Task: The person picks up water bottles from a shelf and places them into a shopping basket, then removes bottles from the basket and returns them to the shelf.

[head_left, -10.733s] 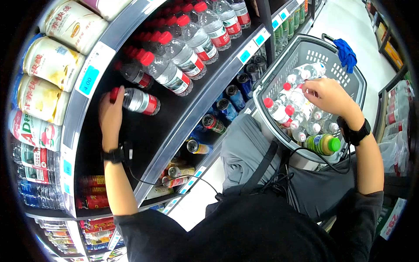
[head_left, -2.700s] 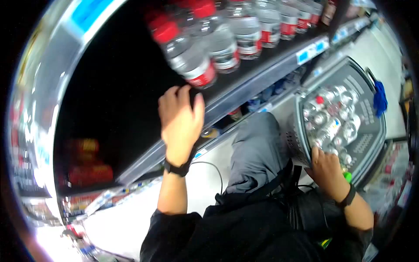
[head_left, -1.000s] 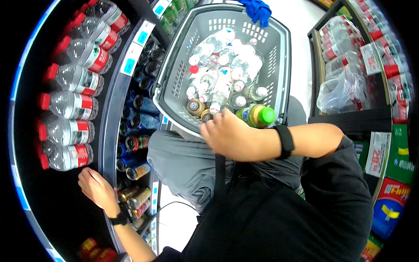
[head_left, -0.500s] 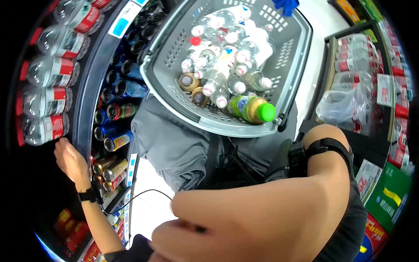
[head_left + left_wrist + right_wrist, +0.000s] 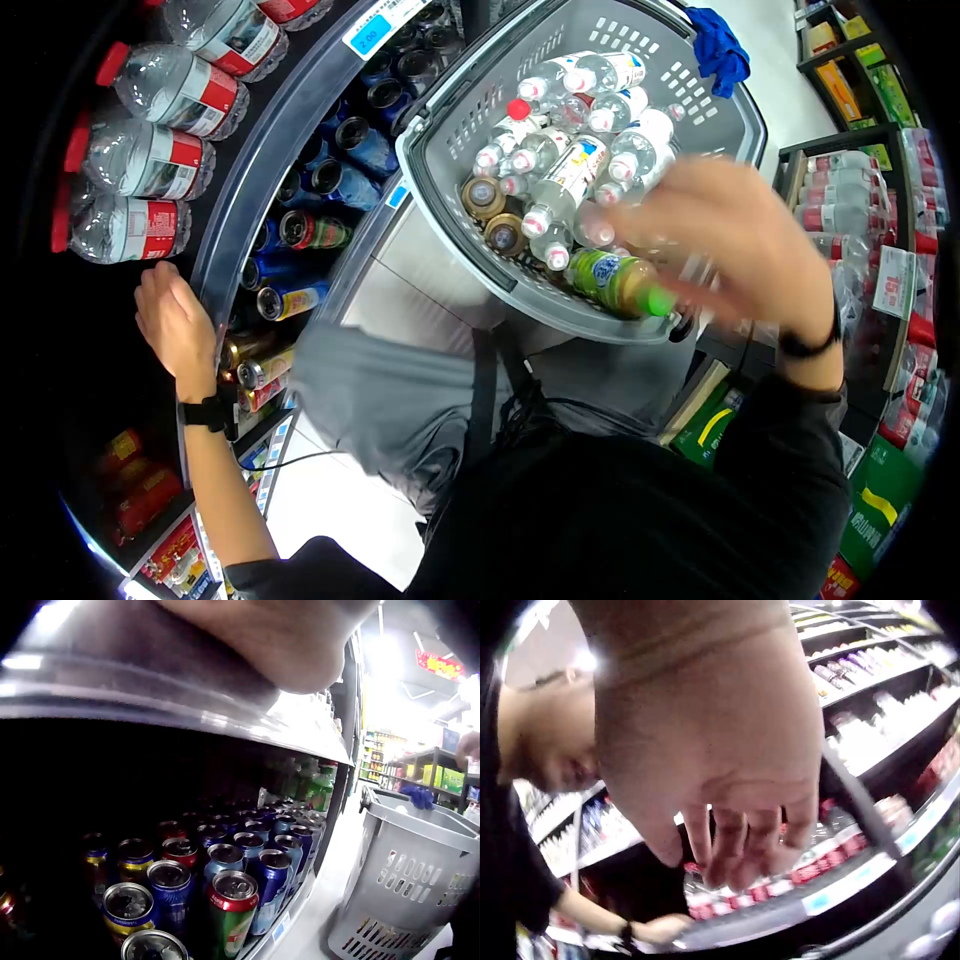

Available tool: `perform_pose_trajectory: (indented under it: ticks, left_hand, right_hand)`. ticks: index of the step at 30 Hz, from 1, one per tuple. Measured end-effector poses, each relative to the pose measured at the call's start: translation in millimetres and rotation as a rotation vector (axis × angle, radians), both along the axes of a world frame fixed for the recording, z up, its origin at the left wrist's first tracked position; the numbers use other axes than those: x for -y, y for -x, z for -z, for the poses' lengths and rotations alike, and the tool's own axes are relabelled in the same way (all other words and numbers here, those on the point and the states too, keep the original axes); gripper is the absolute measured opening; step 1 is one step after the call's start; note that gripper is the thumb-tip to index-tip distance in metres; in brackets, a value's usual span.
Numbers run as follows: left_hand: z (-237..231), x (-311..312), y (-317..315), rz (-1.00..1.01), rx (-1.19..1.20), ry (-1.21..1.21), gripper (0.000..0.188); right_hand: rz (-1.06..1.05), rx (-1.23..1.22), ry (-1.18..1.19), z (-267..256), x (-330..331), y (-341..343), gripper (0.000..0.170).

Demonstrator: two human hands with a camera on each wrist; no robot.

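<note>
Clear plastic bottles: heaped in the basket, most caps tipped your way, the walls probably stopping them rolling. The green-capped bottle lies at your near rim. More, red-capped, stand in a row on the shelf, labels out (likely so they read from the aisle). Your left hand is at the shelf lip beside the end bottle, fingers close together, pinching nothing visible; maybe bracing. Your right hand is over the basket, blurred, fingers loosely bent, nothing visibly pinched.
</note>
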State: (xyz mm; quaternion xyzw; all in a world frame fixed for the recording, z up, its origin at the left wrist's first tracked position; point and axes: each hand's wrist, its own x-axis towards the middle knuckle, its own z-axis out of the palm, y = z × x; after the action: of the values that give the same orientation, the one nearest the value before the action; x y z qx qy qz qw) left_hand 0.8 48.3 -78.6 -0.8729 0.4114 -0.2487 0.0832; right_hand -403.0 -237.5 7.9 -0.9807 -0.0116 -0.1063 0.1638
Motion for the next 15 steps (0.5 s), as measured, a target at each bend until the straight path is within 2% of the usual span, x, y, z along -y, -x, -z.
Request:
perform_pose_trajectory:
  ticks: [1, 3, 5, 7, 9, 10, 12, 15]
  left_hand:
    - [0.4, -0.1, 0.8, 0.002, 0.008, 0.006, 0.035]
    - [2.4, -0.9, -0.3, 0.009, 0.009, 0.040, 0.035]
    - [0.0, -0.4, 1.8, -0.003, -0.026, 0.034, 0.035]
    - [-0.5, 1.2, 5.6, -0.013, -0.003, 0.040, 0.036]
    - [0.2, -1.1, 3.8, 0.010, -0.004, 0.047, 0.039]
    - [-1.0, -0.2, 6.4, 0.011, -0.015, 0.052, 0.038]
    - [-2.5, 0.9, 7.7, 0.001, -0.038, 0.043, 0.037]
    - [-1.5, 0.0, 7.4, 0.045, 0.033, 0.073, 0.031]
  right_hand:
    - [0.080, -0.113, 0.081, 22.3, 24.0, -4.5, 0.038]
    - [0.166, -0.350, 0.436, 60.2, 61.5, 4.2, 0.047]
    - [0.221, -0.553, 0.575, 87.5, 81.8, 13.0, 0.049]
    - [0.238, -0.764, 0.400, 94.0, 83.5, -1.5, 0.052]
    - [0.300, -0.818, 0.217, 115.6, 90.5, -15.1, 0.048]
    - [0.321, -0.817, 0.232, 123.1, 88.6, -19.7, 0.048]
    - [0.324, -0.903, 0.494, 135.0, 84.4, -24.8, 0.042]
    - [0.332, -0.867, 0.600, 142.4, 85.9, -19.0, 0.038]
